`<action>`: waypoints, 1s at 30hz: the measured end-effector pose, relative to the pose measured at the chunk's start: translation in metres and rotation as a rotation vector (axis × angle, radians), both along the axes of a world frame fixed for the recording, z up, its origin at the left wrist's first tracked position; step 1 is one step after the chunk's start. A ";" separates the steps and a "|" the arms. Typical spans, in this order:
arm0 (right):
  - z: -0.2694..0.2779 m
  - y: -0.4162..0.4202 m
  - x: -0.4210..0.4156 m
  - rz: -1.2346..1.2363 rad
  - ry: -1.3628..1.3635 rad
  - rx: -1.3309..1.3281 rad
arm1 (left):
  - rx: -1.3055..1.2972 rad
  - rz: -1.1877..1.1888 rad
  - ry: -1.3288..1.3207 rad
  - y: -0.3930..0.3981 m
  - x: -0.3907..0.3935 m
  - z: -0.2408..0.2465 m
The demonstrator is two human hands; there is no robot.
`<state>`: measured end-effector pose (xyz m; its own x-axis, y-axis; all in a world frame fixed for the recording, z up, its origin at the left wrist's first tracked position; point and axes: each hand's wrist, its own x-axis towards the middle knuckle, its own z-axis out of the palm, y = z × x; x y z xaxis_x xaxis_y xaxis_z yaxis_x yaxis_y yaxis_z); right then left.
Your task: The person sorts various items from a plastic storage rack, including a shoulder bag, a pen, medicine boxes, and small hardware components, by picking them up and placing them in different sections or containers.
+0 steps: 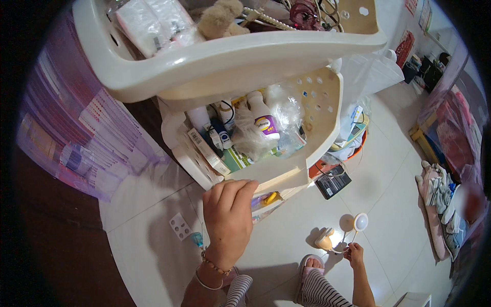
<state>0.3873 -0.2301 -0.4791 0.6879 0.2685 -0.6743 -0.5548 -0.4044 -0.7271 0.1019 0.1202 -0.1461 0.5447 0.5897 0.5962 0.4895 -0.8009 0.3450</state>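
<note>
My left hand [229,220], with a beaded bracelet and a pale bangle at the wrist, has its fingers curled over the front edge of a cream plastic drawer basket [326,126]. The fingertips are partly hidden. Inside the basket lie a white Caltrate bottle [262,115] with a purple label, clear plastic bags [285,107], a long white carton [208,151], a green box [236,159] and a dark blue tube-like item [221,132]. Lower right, my right hand [355,253] grips the thin bent neck of a small desk lamp [360,222]. The lamp's yellow-orange base [324,240] is near the floor.
Above, a cream basket [245,53] overhangs with packs and a plush toy [220,19]. A blister pack [180,226] and a turquoise item [197,239] lie on the tiles. A black box [333,182] sits right of the drawers. Folded clothes [441,211] lie far right.
</note>
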 end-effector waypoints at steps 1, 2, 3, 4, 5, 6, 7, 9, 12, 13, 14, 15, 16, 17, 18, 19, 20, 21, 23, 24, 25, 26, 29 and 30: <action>-0.003 -0.003 -0.001 0.002 0.008 -0.006 | 0.016 -0.009 -0.016 0.001 -0.001 -0.003; -0.007 -0.005 -0.001 0.003 0.016 -0.011 | 0.033 -0.021 -0.054 0.002 -0.002 -0.004; -0.007 -0.006 -0.002 0.018 0.021 -0.023 | 0.048 -0.030 -0.091 0.003 -0.003 -0.006; -0.007 -0.007 -0.003 0.032 0.027 -0.034 | 0.064 -0.039 -0.128 0.004 -0.005 -0.009; -0.007 -0.007 -0.005 0.047 0.033 -0.045 | 0.068 -0.043 -0.161 0.003 -0.006 -0.012; -0.007 -0.010 -0.004 0.077 0.043 -0.089 | 0.071 -0.050 -0.197 0.003 -0.005 -0.015; -0.008 -0.010 -0.002 0.077 0.010 -0.135 | 0.073 -0.056 -0.234 0.002 -0.005 -0.016; -0.009 -0.013 0.000 0.075 -0.057 -0.227 | 0.078 -0.061 -0.229 0.003 -0.005 -0.014; -0.003 -0.014 0.015 0.133 -0.407 -0.377 | 0.096 -0.059 -0.230 0.005 -0.003 -0.011; 0.001 -0.011 0.020 0.107 -0.549 -0.288 | 0.105 -0.056 -0.230 0.005 -0.002 -0.010; 0.005 -0.006 0.029 0.080 -0.606 -0.210 | 0.113 -0.042 -0.191 0.005 -0.002 -0.007; 0.023 0.014 0.033 0.061 -0.659 -0.133 | 0.117 -0.021 -0.148 0.005 -0.003 -0.005; 0.046 0.035 0.035 0.072 -0.708 -0.031 | 0.122 -0.001 -0.107 0.004 -0.004 -0.003; 0.074 0.058 0.034 0.083 -0.757 0.069 | 0.111 0.011 -0.064 0.003 -0.004 -0.001; 0.108 0.085 0.031 0.115 -0.778 0.115 | 0.098 0.022 -0.021 0.001 -0.003 0.000; 0.143 0.111 0.024 0.143 -0.800 0.162 | 0.089 0.030 0.022 -0.001 -0.002 0.001; 0.175 0.130 0.021 0.155 -0.838 0.210 | 0.066 0.022 0.034 -0.001 0.005 0.001; 0.205 0.153 0.014 0.178 -0.867 0.270 | 0.049 0.029 0.055 -0.003 0.006 0.003; 0.262 0.195 -0.006 0.236 -0.926 0.434 | 0.037 0.047 0.095 -0.005 0.010 0.002; 0.285 0.215 -0.015 0.308 -0.947 0.506 | 0.043 0.059 0.112 -0.006 0.010 -0.001; 0.304 0.235 -0.023 0.380 -0.966 0.577 | 0.048 0.072 0.130 -0.006 0.010 -0.004; 0.325 0.257 -0.035 0.469 -1.026 0.597 | 0.056 0.087 0.135 -0.007 0.007 -0.005; 0.359 0.320 -0.048 0.696 -1.156 0.648 | 0.067 0.096 0.128 -0.007 0.007 -0.007; 0.363 0.343 -0.046 0.716 -1.344 0.512 | 0.064 0.091 0.117 -0.008 0.009 -0.007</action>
<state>0.3415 0.1126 -0.1161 0.3188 0.7765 0.5436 0.7543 0.1395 -0.6416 0.1105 0.1119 -0.1530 0.5587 0.6025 0.5699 0.5945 -0.7701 0.2314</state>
